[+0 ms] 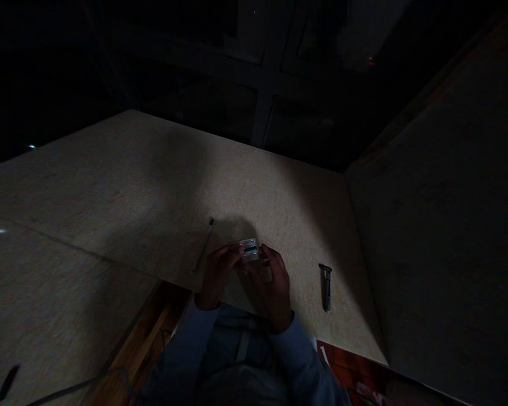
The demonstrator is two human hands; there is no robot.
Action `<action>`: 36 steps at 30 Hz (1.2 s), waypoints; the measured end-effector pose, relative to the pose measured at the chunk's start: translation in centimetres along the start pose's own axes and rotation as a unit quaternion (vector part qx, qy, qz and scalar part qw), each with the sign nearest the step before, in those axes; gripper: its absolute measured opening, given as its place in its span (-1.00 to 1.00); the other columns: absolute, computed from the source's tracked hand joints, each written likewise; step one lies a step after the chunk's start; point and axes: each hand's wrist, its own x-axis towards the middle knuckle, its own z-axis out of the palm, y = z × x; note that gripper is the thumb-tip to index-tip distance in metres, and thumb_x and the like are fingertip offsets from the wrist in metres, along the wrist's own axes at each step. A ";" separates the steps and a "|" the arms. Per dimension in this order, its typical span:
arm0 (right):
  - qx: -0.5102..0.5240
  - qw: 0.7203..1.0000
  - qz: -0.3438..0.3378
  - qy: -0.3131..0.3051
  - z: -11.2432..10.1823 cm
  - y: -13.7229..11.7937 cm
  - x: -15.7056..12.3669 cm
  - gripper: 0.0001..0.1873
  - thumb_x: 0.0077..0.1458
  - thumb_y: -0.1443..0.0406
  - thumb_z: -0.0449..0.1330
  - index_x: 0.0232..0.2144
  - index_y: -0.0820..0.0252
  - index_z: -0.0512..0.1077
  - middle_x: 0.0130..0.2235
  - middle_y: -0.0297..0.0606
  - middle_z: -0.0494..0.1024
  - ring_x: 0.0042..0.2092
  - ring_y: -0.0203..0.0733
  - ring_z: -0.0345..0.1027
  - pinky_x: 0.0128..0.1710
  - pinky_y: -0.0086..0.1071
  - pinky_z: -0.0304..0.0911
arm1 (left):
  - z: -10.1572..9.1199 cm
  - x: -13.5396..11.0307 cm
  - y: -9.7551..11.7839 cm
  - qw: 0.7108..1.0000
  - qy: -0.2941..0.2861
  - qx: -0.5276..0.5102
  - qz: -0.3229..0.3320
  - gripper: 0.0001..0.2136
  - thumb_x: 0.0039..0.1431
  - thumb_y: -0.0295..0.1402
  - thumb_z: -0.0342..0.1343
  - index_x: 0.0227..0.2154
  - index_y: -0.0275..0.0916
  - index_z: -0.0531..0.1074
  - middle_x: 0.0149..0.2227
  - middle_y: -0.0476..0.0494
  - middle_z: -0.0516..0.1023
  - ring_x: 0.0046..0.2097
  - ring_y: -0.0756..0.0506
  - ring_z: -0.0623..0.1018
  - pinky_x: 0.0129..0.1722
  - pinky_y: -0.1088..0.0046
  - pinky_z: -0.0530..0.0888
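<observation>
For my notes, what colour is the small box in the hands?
The small box looks clear, with a dark greenish band; head view.

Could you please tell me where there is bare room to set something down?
Bare tabletop lies between the right hand and the razor, and beyond the clear case toward its far edge. It's crowded around the left hand and toothbrush.

Small clear box (249,250) with teal band (250,249)

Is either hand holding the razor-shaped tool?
No, the razor-shaped tool lies on the tabletop, apart from the left hand and right hand, which hold a small clear case.
</observation>
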 end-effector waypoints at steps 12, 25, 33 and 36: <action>0.019 0.998 -0.056 -0.038 0.5 -0.9 -0.2 -0.56 0.29 0.34 0.18 0.20 0.14 0.31 0.07 -0.08 0.45 0.08 -0.15 0.38 0.06 -0.23 0.40 | -2.1 -0.5 0.0 0.998 -0.026 0.046 0.028 -0.47 0.09 -0.02 0.29 -0.05 -0.38 0.60 -0.19 -0.25 0.61 -0.24 -0.07 0.55 -0.23 0.48 0.48; 0.040 0.998 -0.042 -0.028 0.5 -1.0 -1.9 -0.57 0.29 0.37 0.17 0.19 0.12 0.36 0.06 -0.11 0.46 0.07 -0.17 0.38 0.06 -0.25 0.41 | -2.5 -2.1 -0.5 0.999 -0.010 0.036 0.030 -0.45 -0.03 -0.01 0.35 -0.11 -0.39 0.62 -0.23 -0.24 0.62 -0.29 -0.05 0.55 -0.26 0.48 0.48; 0.059 0.997 -0.030 -0.036 0.6 -1.4 -3.2 -0.66 0.30 0.36 0.16 0.11 0.14 0.45 0.02 -0.12 0.48 0.06 -0.21 0.40 0.06 -0.29 0.40 | -3.1 -3.8 -0.7 1.000 -0.002 0.028 0.010 -0.40 -0.05 0.02 0.35 -0.09 -0.42 0.59 -0.29 -0.21 0.60 -0.34 -0.03 0.54 -0.29 0.49 0.48; 0.065 0.996 -0.035 -0.041 0.5 -1.3 -3.6 -0.70 0.31 0.35 0.15 0.06 0.14 0.51 0.05 -0.11 0.47 0.10 -0.20 0.38 0.10 -0.26 0.38 | -3.5 -4.5 -0.9 1.000 -0.006 0.028 0.013 -0.40 -0.04 0.03 0.34 -0.09 -0.41 0.58 -0.27 -0.21 0.59 -0.35 -0.01 0.52 -0.31 0.50 0.47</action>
